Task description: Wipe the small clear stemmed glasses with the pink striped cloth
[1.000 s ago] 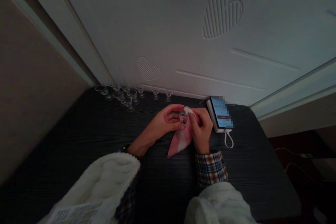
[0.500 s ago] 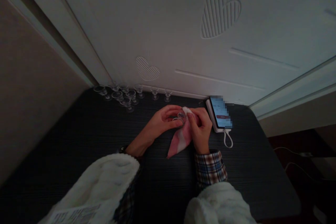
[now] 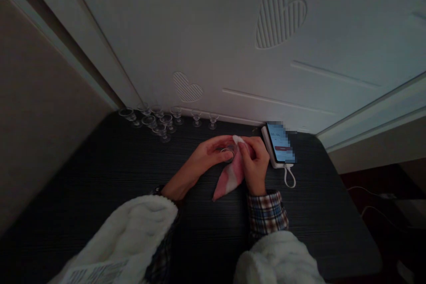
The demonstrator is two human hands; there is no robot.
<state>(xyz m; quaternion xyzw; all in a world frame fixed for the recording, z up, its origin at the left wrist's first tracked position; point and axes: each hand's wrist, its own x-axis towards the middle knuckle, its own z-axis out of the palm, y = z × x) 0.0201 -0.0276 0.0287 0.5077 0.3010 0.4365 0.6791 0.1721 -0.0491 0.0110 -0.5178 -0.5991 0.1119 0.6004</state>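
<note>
My left hand (image 3: 208, 156) is closed round a small clear stemmed glass (image 3: 228, 154), which lies sideways between my two hands above the dark table (image 3: 100, 177). My right hand (image 3: 255, 164) pinches a pink and white cloth (image 3: 230, 176) and presses its white tip against the glass. The rest of the cloth hangs down to the table in front of my right wrist. Both wrists show plaid cuffs under thick white sleeves.
Several small clear stemmed glasses (image 3: 159, 120) stand in a loose row at the table's far left edge, against the white panelled wall (image 3: 233, 53). A lit phone (image 3: 279, 144) lies on a white power bank with a looped cable, just right of my right hand.
The glass has turned a little in my left hand, and the fingers have shifted round it. My right hand and the cloth stay pressed against it in the same place.
</note>
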